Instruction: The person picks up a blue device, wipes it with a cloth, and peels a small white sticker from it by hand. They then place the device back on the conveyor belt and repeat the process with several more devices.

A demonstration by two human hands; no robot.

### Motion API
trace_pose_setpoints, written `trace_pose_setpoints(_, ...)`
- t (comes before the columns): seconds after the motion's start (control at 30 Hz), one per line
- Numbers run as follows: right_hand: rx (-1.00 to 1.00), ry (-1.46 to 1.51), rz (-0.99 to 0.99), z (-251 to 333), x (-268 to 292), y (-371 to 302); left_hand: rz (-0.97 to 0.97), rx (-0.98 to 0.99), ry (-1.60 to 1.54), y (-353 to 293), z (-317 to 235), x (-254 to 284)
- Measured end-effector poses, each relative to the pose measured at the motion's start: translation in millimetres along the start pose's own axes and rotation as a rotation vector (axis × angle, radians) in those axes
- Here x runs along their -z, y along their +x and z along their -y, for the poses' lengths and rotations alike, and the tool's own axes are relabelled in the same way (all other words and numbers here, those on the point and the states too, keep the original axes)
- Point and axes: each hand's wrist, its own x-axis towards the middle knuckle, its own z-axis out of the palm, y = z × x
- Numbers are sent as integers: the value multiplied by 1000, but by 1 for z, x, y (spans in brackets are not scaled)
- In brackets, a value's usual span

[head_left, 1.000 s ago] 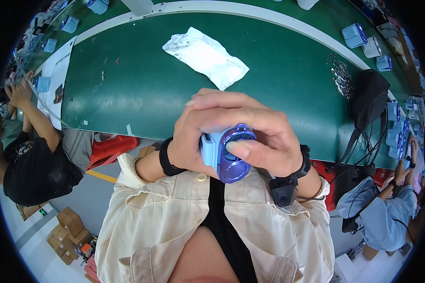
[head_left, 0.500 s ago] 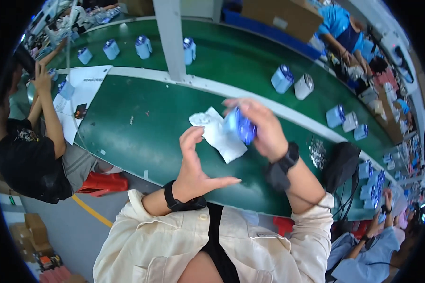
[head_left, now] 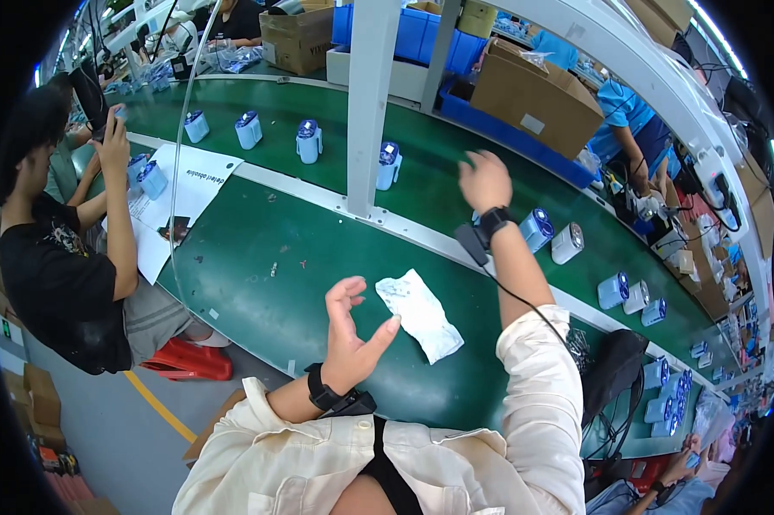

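Note:
My left hand (head_left: 352,339) hovers over the green table, its thumb apart from its bent fingers and nothing between them. Just beside it lies a crumpled white cloth (head_left: 421,316) with greyish smudges. My right arm stretches away over the green belt, and my right hand (head_left: 486,182) has its fingers curled, its back toward me. Whatever is in that hand is hidden behind it. Closest to it on the belt are a light-blue canister-like device (head_left: 537,230) with a dark blue top and a white one (head_left: 567,244); another blue device (head_left: 388,166) stands beyond the post.
A white post (head_left: 371,112) rises from the rail between table and belt. Several more blue devices (head_left: 309,142) stand along the belt. A person (head_left: 69,249) sits at left by a paper sheet (head_left: 202,178). A black bag (head_left: 614,365) with cables lies at right.
My right hand, which held a blue device over the cloth, has moved away across the rail to the belt. That device no longer shows. My left hand stays near the cloth, and the view has shifted.

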Motion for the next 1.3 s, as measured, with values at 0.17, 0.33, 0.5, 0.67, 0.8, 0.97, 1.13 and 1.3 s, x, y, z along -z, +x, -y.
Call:
trace_pose_setpoints(0.17,166,430,81,67,-69,17,10,9,0,1,0,-1)
trace_pose_setpoints(0.33,-42,553,309,61,-86,19,1,59,-5,-2,0,2)
trace_pose_setpoints(0.5,-152,1126,671,33,3,-19,11,75,-8,0,0,-1)
trace_pose_setpoints(0.67,46,1510,1150,72,113,-109,54,228,-319,14,-17,-6)
trace_pose_setpoints(0.8,329,1191,957,88,162,-157,692,412,-675,6,-19,8)
trace_pose_setpoints(0.97,333,1076,659,64,201,-184,870,457,-327,1,-42,9)
trace_pose_setpoints(1.13,551,818,580,66,216,-192,891,168,-51,-4,-60,-5)
trace_pose_setpoints(1.3,496,742,414,68,221,-203,688,97,92,-19,-67,-12)
